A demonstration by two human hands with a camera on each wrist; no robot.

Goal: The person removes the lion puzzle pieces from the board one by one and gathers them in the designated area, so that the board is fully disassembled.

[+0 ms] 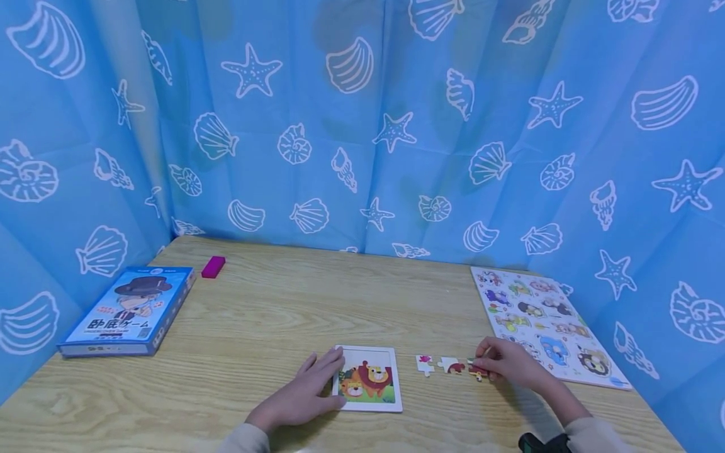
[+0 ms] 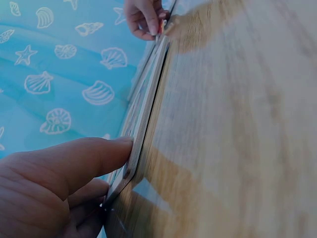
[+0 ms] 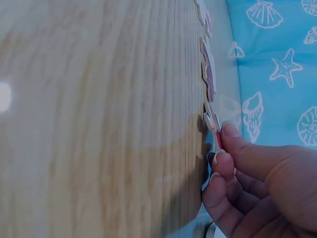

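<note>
A small white-framed jigsaw puzzle [image 1: 375,384] with two lions lies on the table, its upper part showing bare backing. My left hand [image 1: 308,387] rests against its left side, fingers extended; the thumb [image 2: 106,156] touches the frame's edge in the left wrist view. To the right, my right hand [image 1: 506,360] pinches a red and yellow puzzle piece [image 1: 478,371] between thumb and fingers. In the right wrist view this hand [image 3: 252,183] holds the piece at the table surface. Beside it lie a white and brown piece [image 1: 451,365] and a white piece with a pink print [image 1: 424,364].
A white animal puzzle board [image 1: 591,371] lies at the right. On the left are a blue game box [image 1: 130,311] and a magenta block [image 1: 213,267]. A blue shell-patterned curtain [image 1: 340,126] surrounds the wooden table [image 1: 272,302].
</note>
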